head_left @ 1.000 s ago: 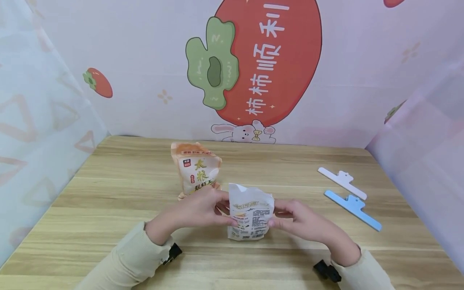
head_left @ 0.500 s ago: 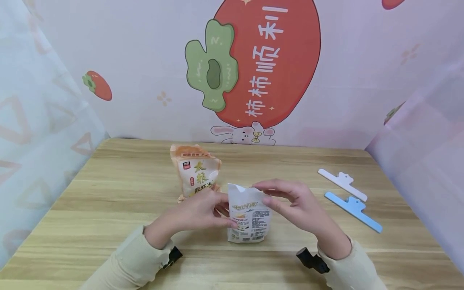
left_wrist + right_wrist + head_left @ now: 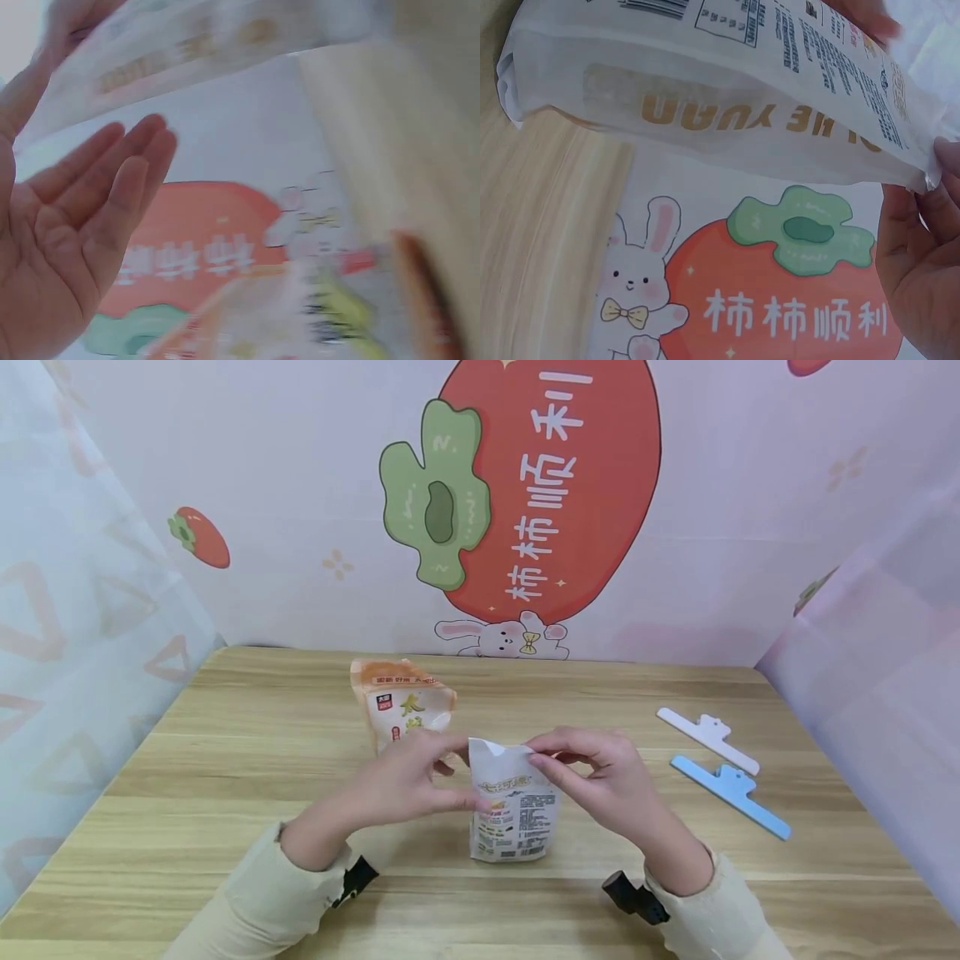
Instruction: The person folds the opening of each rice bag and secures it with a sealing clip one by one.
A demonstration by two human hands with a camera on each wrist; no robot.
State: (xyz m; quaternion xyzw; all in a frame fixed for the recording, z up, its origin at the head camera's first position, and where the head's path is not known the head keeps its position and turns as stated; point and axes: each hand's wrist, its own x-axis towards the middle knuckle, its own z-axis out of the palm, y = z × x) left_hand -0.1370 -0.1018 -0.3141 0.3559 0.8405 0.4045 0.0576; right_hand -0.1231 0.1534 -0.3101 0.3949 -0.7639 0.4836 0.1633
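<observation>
A small white printed bag (image 3: 514, 814) stands upright on the wooden table in the head view. My right hand (image 3: 600, 768) pinches its top right corner between thumb and fingers; the right wrist view shows this grip at the end of the bag (image 3: 727, 112). At the bag's left side is my left hand (image 3: 405, 785), its thumb in front of the bag's edge and its forefinger near the upper corner. The left wrist view shows the left hand (image 3: 82, 217) with fingers fairly straight and nothing between them. Behind it, an orange and white bag (image 3: 408, 697) is partly hidden.
To the right lie a white bag clip (image 3: 708, 741) and a blue bag clip (image 3: 731, 795), side by side on the wooden table (image 3: 225, 760). A printed cloth backdrop (image 3: 300, 460) rises behind the table's far edge, with cloth sides at left and right.
My right hand has moved from the white bag's right side up to its top corner, which it now pinches. My left hand has loosened and shifted slightly upward along the left edge.
</observation>
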